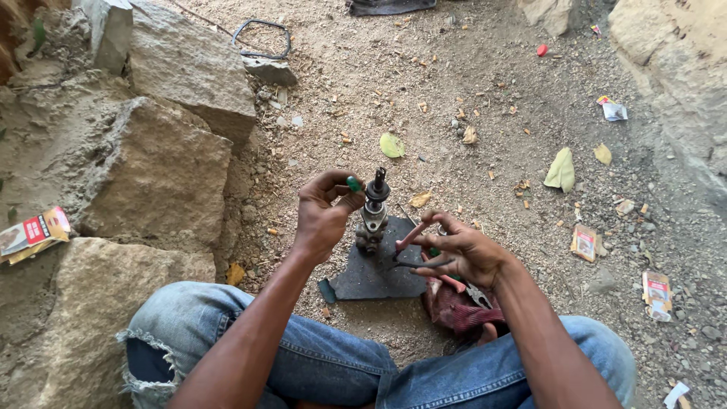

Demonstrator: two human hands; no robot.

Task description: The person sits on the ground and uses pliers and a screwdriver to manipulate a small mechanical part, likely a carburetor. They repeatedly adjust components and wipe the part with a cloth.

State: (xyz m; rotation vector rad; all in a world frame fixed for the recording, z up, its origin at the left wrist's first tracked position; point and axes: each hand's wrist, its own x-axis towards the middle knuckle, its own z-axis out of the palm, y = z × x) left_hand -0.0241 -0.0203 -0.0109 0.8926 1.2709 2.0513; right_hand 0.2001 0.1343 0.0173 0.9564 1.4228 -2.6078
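Left hand [322,216] pinches a small green piece [354,183] beside the upright metal cylinder [372,216]; right hand [463,250] grips red-handled pliers [413,236].

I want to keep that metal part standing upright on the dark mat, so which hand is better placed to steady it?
Probably the left hand: it already touches the upright metal part near its top. The right hand is beside it, occupied with red-handled pliers.

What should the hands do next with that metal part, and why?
Probably bring the right hand with its red-handled pliers over to the upright metal part. The left hand steadies it on the dark mat, but the pliers are apart from it.
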